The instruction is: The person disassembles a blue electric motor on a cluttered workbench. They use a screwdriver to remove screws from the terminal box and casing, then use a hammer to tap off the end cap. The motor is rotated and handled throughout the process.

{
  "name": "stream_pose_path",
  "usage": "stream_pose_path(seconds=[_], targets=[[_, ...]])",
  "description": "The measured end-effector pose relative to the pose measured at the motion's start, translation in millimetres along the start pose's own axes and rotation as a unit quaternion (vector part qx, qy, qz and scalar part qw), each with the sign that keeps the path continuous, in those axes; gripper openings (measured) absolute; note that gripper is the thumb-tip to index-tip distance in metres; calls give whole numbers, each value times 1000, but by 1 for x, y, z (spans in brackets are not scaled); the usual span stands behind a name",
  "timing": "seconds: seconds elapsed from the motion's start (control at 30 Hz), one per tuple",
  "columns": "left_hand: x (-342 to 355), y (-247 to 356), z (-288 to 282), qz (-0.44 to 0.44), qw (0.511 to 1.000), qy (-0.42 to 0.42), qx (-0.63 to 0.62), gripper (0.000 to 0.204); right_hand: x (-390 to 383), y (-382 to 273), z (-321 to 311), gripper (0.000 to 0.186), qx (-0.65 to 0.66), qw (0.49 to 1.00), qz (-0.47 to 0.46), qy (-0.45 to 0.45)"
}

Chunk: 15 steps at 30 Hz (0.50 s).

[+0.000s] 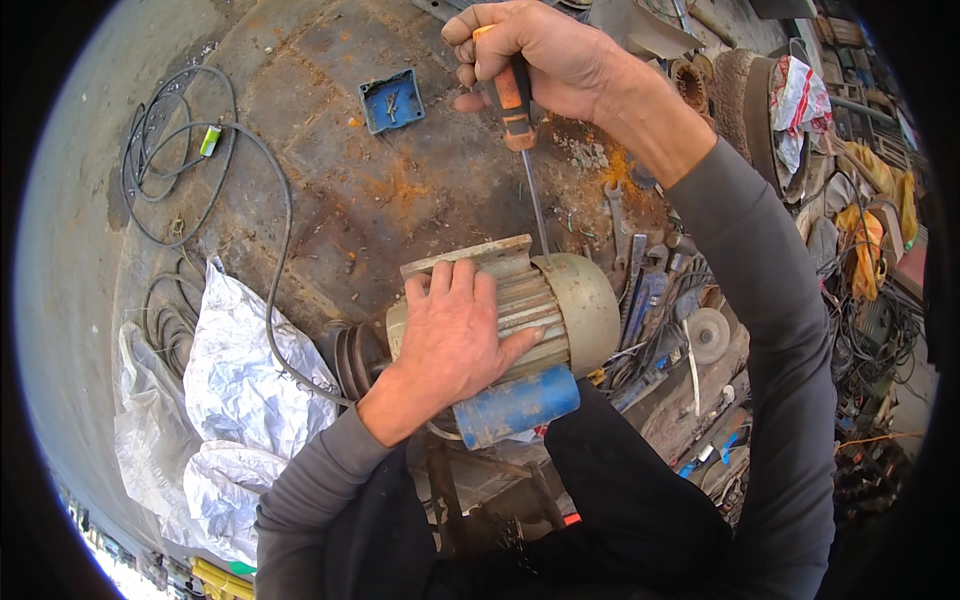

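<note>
An electric motor [524,300] with a finned, cream-grey housing lies on its side in front of me. My left hand [455,325] rests spread on its fins, holding nothing. Along the motor's near side sits a blue cylinder [517,406], and a grooved pulley [352,362] shows at its left end. My right hand [530,55] is closed around the orange and black handle of a screwdriver [514,100]. The screwdriver's shaft slants down to the edge of the motor's rounded end cover [582,312]; the exact contact of its tip is hidden.
A blue open box [391,101] with small screws lies beyond the motor. A black cable [284,220] loops at the left, near crumpled silvery sheeting [235,360]. Wrenches [619,222], a grinding disc [708,335] and many other tools crowd the right side.
</note>
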<state>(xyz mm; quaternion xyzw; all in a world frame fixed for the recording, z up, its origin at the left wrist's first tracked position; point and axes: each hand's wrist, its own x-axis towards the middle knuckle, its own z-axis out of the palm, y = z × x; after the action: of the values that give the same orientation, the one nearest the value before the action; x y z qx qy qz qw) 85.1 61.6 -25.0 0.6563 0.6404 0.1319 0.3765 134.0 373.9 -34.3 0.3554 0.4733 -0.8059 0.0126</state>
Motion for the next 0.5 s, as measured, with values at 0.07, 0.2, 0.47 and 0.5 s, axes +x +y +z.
stream_pose_path(seconds=[0.07, 0.2, 0.47, 0.5], targets=[[0, 0, 0, -2, 1000, -4, -1, 77, -1, -8, 8, 19, 129, 991, 27, 1], [1, 0, 0, 0, 1000, -3, 1, 77, -14, -42, 27, 20, 98, 988, 77, -87], [1, 0, 0, 1, 1000, 12, 25, 74, -91, -1, 55, 44, -620, 780, 87, 1], [0, 0, 0, -1, 1000, 14, 12, 75, -105, 14, 57, 48, -628, 763, 153, -16]])
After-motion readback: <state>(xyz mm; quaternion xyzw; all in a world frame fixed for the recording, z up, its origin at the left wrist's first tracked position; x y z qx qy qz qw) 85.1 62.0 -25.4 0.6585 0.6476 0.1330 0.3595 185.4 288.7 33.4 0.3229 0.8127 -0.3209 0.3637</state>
